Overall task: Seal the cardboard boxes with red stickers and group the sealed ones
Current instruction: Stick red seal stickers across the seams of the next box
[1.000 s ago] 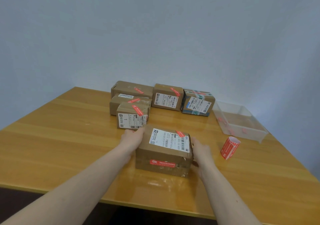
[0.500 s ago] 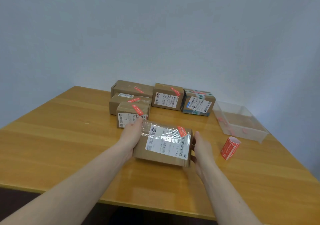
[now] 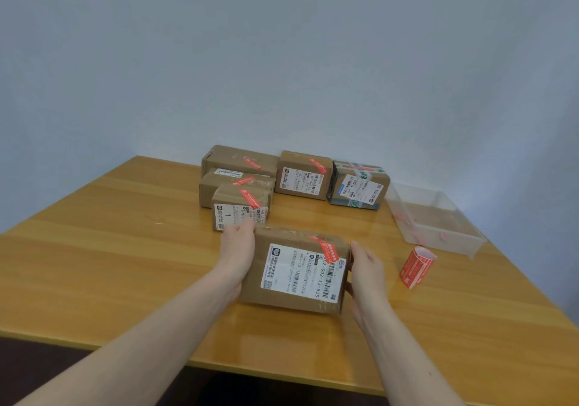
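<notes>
While the cardboard box sits at the lower centre of the frame, the left hand is pressed flat against its left end and the right hand against its right end, so it is grasped between both palms with its white shipping label facing up and a red sticker across its far right edge. Whether it rests on the counter or is tilted just clear of it, I cannot tell. Five sealed boxes cluster toward the upper centre, the nearest almost touching the left fingertips. Pushed forward carelessly, the held box could knock that front one and scatter the group. A grip by palm pressure alone may also slip, since glossy tape covers the cardboard. The sticker's end looks only lightly stuck at the corner; rubbing against a neighbour might peel it. At right, the sticker roll stands near the counter's clear tray, and a swinging right elbow could tip it.
</notes>
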